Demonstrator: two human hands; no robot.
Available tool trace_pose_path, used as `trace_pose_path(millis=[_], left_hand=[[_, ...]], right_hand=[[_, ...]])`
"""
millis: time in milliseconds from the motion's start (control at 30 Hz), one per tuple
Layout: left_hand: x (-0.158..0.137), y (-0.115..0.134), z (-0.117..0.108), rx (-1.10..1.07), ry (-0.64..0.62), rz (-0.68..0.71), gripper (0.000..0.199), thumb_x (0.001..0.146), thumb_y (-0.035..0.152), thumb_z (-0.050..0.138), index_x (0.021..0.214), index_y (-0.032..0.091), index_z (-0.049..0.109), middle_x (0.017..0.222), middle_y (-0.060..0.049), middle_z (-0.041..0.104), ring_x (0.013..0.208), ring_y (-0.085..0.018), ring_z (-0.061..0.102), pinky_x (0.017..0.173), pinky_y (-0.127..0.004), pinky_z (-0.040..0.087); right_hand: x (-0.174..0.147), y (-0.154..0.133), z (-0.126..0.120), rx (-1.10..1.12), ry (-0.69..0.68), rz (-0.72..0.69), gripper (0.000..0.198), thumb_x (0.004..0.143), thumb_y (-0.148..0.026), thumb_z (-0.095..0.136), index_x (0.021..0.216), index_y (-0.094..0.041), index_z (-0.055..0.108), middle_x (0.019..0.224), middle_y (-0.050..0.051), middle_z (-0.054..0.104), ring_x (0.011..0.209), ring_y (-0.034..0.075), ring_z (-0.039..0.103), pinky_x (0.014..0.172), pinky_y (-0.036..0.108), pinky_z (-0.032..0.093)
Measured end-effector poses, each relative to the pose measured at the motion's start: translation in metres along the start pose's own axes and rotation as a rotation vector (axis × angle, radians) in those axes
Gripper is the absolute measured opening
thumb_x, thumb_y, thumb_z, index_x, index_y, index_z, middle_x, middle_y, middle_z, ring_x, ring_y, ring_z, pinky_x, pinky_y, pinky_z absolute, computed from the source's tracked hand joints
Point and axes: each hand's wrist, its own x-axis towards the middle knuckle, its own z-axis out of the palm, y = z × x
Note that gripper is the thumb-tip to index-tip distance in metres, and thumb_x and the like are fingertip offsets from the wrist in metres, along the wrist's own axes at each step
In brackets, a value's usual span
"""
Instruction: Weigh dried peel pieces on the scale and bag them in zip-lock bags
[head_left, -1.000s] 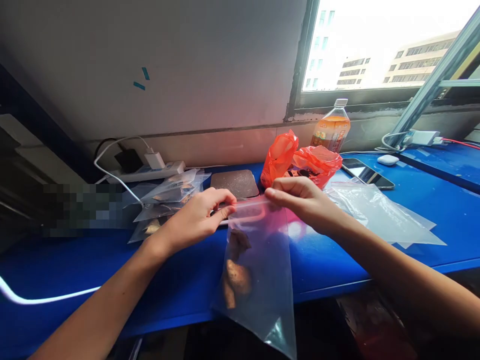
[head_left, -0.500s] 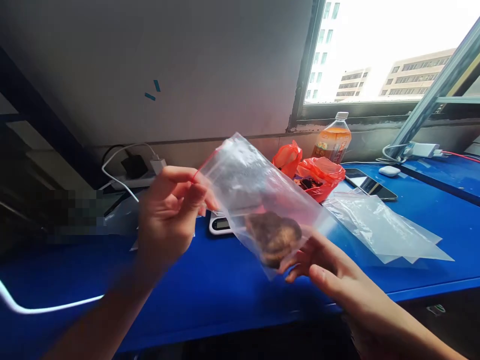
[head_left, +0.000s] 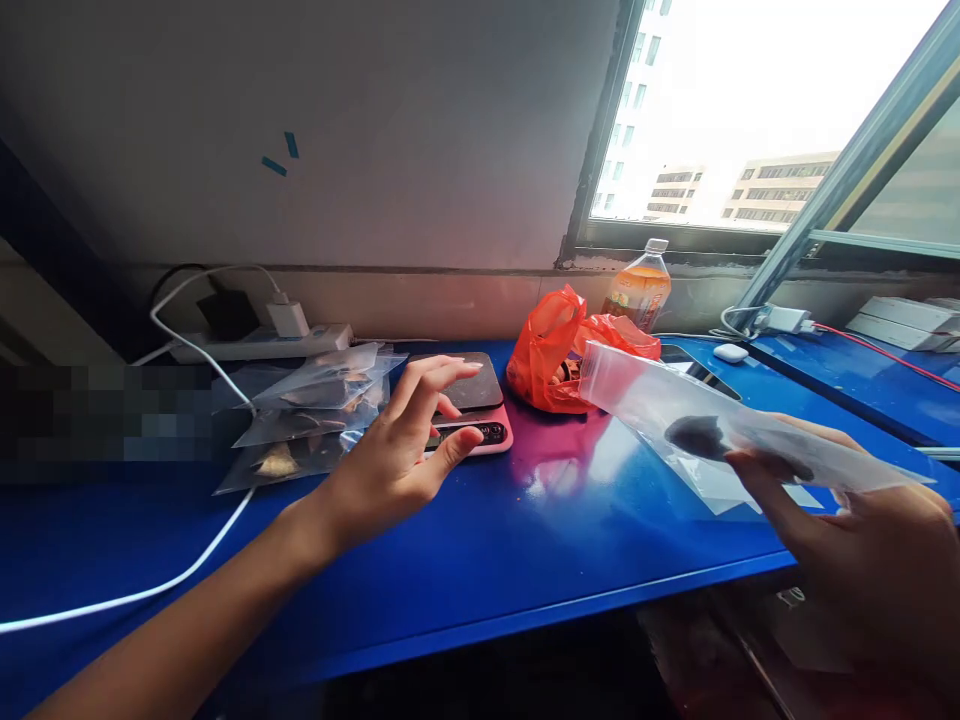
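Observation:
A clear zip bag (head_left: 634,385) with dark brown dried pieces inside is held up at the right. My right hand (head_left: 862,530) is closed on its lower end, thumb pressed against the plastic. In front of the small pink kitchen scale (head_left: 495,412), my left hand (head_left: 409,440) hovers with fingers curved apart and nothing in it; it hides part of the display. Left of the scale lies a stack of filled zip bags (head_left: 300,420) with brown pieces in them. Flat zip bags (head_left: 709,480) lie beneath the held one.
A red plastic bag (head_left: 544,350) with dark pieces stands behind, beside a drink bottle (head_left: 637,290). A phone (head_left: 701,370) and a white earbud case (head_left: 730,353) lie to the right. A white cable (head_left: 202,545) crosses the blue table (head_left: 480,560) from a power strip (head_left: 255,347).
My left hand has let go of the zip bag's top edge. The bag has moved right in my right hand and tipped nearly level. The view has shifted, uncovering the scale and stacked bags.

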Motion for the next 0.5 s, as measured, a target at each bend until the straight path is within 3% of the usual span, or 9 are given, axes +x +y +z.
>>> trace_pose_path(millis=[133, 267, 367, 500], left_hand=[[-0.003, -0.003, 0.006, 0.008, -0.072, -0.005, 0.044, 0.094, 0.039, 0.05, 0.135, 0.034, 0.034, 0.139, -0.008, 0.035, 0.095, -0.016, 0.06, 0.078, -0.032, 0.057], [-0.005, -0.006, 0.007, 0.038, -0.143, 0.005, 0.046, 0.094, 0.038, 0.049, 0.137, 0.036, 0.032, 0.14, -0.007, 0.033, 0.098, -0.017, 0.061, 0.088, -0.038, 0.055], [-0.004, -0.006, 0.007, 0.044, -0.17, -0.004, 0.044, 0.095, 0.038, 0.048, 0.136, 0.035, 0.034, 0.14, -0.007, 0.033, 0.099, -0.018, 0.061, 0.091, -0.04, 0.055], [-0.004, -0.002, 0.006, 0.072, -0.209, -0.017, 0.044, 0.095, 0.037, 0.048, 0.137, 0.035, 0.034, 0.141, -0.007, 0.033, 0.104, -0.02, 0.06, 0.092, -0.041, 0.054]], right_hand=[[0.018, 0.002, -0.001, -0.182, 0.159, -0.194, 0.025, 0.083, -0.046, 0.055, 0.096, -0.028, 0.065, 0.065, 0.007, 0.067, 0.051, 0.028, 0.062, 0.051, 0.04, 0.046], [0.044, -0.014, 0.009, -0.171, 0.289, -0.388, 0.017, 0.082, -0.037, 0.06, 0.087, -0.021, 0.062, 0.061, 0.005, 0.064, 0.047, 0.021, 0.058, 0.049, 0.032, 0.044], [0.06, -0.026, 0.016, -0.132, 0.258, -0.422, 0.012, 0.084, -0.032, 0.057, 0.084, -0.02, 0.058, 0.067, 0.004, 0.067, 0.046, 0.017, 0.055, 0.049, 0.029, 0.041], [0.073, -0.028, 0.013, -0.247, 0.181, -0.491, 0.005, 0.085, -0.023, 0.052, 0.085, -0.019, 0.055, 0.071, 0.007, 0.066, 0.06, 0.02, 0.062, 0.049, 0.028, 0.035]])
